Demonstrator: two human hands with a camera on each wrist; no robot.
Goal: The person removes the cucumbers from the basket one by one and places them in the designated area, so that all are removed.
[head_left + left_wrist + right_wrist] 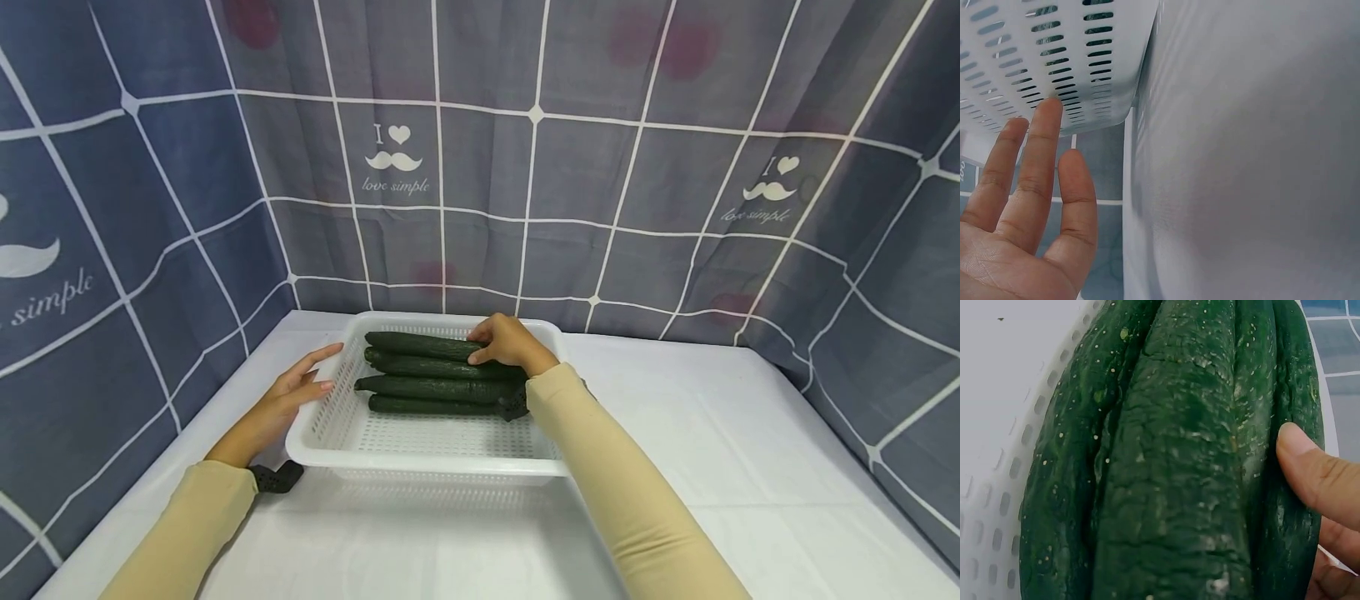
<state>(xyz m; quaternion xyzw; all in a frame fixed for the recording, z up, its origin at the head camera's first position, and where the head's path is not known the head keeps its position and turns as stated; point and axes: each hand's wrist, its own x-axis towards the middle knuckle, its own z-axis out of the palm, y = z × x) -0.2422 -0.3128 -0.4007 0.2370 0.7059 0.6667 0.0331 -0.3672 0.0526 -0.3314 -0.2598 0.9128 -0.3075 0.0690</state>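
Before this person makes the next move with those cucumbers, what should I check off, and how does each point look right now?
1. Right hand has a grip: ok, thumb and fingers pinch the farthest cucumber.
2. Left hand steadies the basket: cannot tell; straight fingers at its left end, contact unclear.
3. Four cucumbers inside the basket: ok, side by side.
4. Pinched cucumber lying free of its neighbour: not ok, they're pressed close.
5. Right-hand ends unobstructed: cannot tell, hidden behind hand and sleeve.
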